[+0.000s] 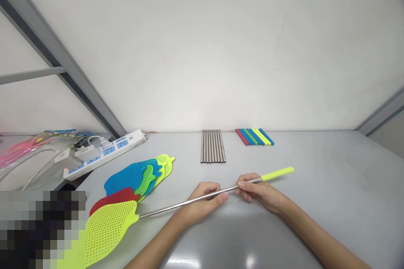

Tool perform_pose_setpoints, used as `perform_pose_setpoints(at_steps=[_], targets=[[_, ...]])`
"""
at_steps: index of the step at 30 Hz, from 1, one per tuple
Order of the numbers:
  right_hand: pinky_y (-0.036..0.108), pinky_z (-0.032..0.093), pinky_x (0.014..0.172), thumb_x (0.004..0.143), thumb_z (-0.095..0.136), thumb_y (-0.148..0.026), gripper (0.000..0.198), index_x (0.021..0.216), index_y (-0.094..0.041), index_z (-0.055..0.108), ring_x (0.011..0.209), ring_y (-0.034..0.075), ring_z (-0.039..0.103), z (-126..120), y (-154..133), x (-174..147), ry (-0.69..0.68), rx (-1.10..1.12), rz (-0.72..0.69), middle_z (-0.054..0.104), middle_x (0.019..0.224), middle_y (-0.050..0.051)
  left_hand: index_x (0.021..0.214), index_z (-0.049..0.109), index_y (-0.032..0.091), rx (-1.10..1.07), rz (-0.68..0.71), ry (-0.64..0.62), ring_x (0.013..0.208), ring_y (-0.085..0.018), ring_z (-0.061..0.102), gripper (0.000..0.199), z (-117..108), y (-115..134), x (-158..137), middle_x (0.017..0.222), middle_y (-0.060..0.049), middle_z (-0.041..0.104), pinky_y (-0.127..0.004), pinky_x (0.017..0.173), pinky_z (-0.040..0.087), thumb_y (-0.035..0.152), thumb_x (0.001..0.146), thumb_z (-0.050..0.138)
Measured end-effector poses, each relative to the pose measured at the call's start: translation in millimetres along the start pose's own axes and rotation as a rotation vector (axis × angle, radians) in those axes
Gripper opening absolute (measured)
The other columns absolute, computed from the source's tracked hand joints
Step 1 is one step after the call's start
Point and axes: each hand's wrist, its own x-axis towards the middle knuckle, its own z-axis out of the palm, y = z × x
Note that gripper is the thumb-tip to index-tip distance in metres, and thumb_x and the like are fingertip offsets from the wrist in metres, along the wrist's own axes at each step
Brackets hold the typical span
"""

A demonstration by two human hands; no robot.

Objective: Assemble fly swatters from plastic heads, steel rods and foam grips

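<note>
Both hands are closed round one yellow fly swatter (170, 207), held slantwise above the grey table. Its perforated yellow head is at the lower left, partly covered by a blurred patch. A metal rod runs from the head to a yellow handle (277, 174) at the right end. My left hand (206, 201) grips the middle of the rod, thumb along its near side. My right hand (257, 189) pinches the rod just left of the handle. Beyond the swatter head lie loose swatter heads: red (116, 197), blue (124, 178), green (147, 180) and yellow (168, 164).
Several metal rods (213, 147) lie side by side near the wall. Right of them is a row of coloured handles (255, 136). A white power strip (107, 153) with plugs stands at the left, near pink plastic packaging (27, 147) and cables.
</note>
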Motion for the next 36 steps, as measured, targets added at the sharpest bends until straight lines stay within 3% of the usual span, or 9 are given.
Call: perform_pose_setpoints(at_steps=[5,10,14,17,20,27,30,36], targets=[[0.023,0.028,0.045,0.070,0.052,-0.035,0.025,0.063,-0.013,0.061,0.044,0.009,0.037,14.5,3.0,-2.8,-0.096,-0.074,-0.033,0.043,0.046,-0.002,0.052,0.036,0.016,-0.017,0.025,-0.031,0.048,-0.007,0.024,0.037,5.1,0.3,-1.4,0.050,0.006,0.024,-0.020,0.042,0.017,0.045,0.073,0.042],[0.024,0.027,0.047,0.073,0.048,-0.033,0.027,0.057,-0.014,0.058,0.045,0.009,0.036,31.0,5.6,-6.7,-0.137,-0.040,-0.017,0.041,0.046,-0.002,0.048,0.041,0.015,-0.092,0.044,-0.031,0.048,-0.008,0.032,0.040,12.2,4.0,-3.0,0.045,0.004,0.033,-0.021,0.047,0.024,0.041,0.078,0.036],[0.025,0.027,0.051,0.076,0.043,-0.035,0.034,0.052,-0.014,0.055,0.049,0.011,0.037,37.9,8.2,-7.0,-0.075,0.030,-0.038,0.042,0.047,0.000,0.041,0.041,0.016,-0.420,-0.048,-0.127,0.038,-0.008,0.030,0.048,20.6,2.0,-3.5,0.033,0.005,0.027,-0.022,0.044,0.025,0.039,0.081,0.030],[0.024,0.025,0.052,0.076,0.041,-0.040,0.040,0.046,-0.015,0.049,0.048,0.010,0.035,38.5,9.6,-6.7,-0.025,0.027,-0.038,0.038,0.045,-0.001,0.036,0.035,0.016,-0.564,-0.077,-0.158,0.037,-0.008,0.034,0.050,23.1,2.2,-3.9,0.032,0.003,0.031,-0.023,0.045,0.029,0.038,0.080,0.032],[0.024,0.023,0.050,0.073,0.046,-0.040,0.039,0.042,-0.016,0.042,0.048,0.010,0.034,40.3,12.1,-7.9,0.022,0.062,0.018,0.035,0.044,-0.002,0.036,0.038,0.015,-0.584,-0.106,-0.169,0.038,-0.009,0.037,0.048,21.9,6.4,-4.1,0.034,0.002,0.035,-0.023,0.049,0.033,0.036,0.080,0.034],[0.025,0.027,0.052,0.071,0.045,-0.036,0.033,0.045,-0.017,0.035,0.048,0.010,0.035,49.8,17.0,-11.6,0.067,0.480,0.201,0.032,0.046,-0.003,0.050,0.054,0.012,-0.563,-0.103,-0.169,0.051,-0.013,0.046,0.047,20.9,13.2,-4.5,0.039,0.001,0.040,-0.026,0.060,0.037,0.039,0.080,0.030],[0.025,0.027,0.053,0.068,0.047,-0.037,0.033,0.045,-0.018,0.035,0.048,0.011,0.036,49.3,15.7,-11.1,0.058,0.507,0.234,0.033,0.046,-0.003,0.048,0.051,0.013,-0.563,-0.123,-0.152,0.056,-0.014,0.047,0.047,20.4,12.6,-4.8,0.041,-0.001,0.043,-0.027,0.064,0.036,0.039,0.081,0.029],[0.024,0.025,0.050,0.068,0.046,-0.030,0.028,0.047,-0.018,0.031,0.045,0.008,0.028,50.2,18.4,-11.0,0.112,0.573,0.240,0.025,0.047,-0.005,0.045,0.042,0.015,-0.659,-0.169,-0.203,0.043,-0.011,0.043,0.042,18.7,7.6,-3.6,0.037,0.001,0.042,-0.026,0.056,0.036,0.035,0.080,0.032]])
